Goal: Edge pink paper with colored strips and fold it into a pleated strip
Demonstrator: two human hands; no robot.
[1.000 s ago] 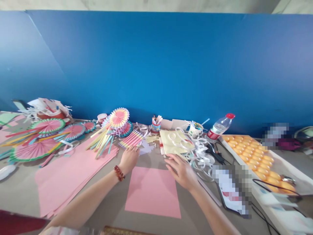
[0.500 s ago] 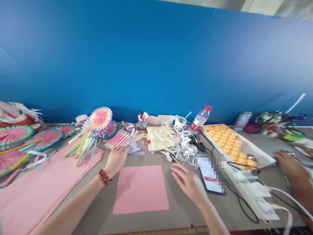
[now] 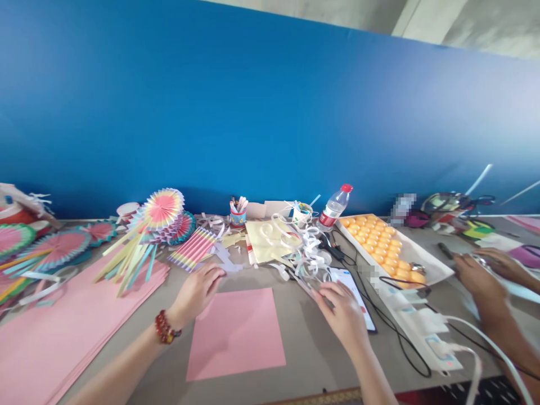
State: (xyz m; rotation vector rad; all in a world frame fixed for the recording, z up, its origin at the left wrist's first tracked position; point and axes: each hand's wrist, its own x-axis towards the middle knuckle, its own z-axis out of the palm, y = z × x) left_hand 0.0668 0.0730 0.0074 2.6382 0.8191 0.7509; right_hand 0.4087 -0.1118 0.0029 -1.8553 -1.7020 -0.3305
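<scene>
My left hand (image 3: pixel 197 289) rests on the table at the top left corner of a pink square sheet (image 3: pixel 236 334), its fingers loosely bent and holding nothing. A beaded bracelet (image 3: pixel 164 332) is on that wrist. Just beyond the hand lies a striped pleated paper (image 3: pixel 192 248). My right hand (image 3: pixel 343 310) lies with its fingers on the near left part of a phone (image 3: pixel 356 292), to the right of the pink sheet.
A stack of pink sheets (image 3: pixel 63 332), paper fans (image 3: pixel 162 207), curled white strips (image 3: pixel 306 253), a pen cup (image 3: pixel 237 214), a water bottle (image 3: pixel 333 207) and a tray of orange balls (image 3: pixel 382 247) crowd the table. Another person's hands (image 3: pixel 481 277) work at the right. Cables and a power strip (image 3: pixel 426 332) lie beside them.
The view has swung to the right. My right hand moved right from the pink sheet's edge onto the phone. My left hand drew back a little from the pleated paper.
</scene>
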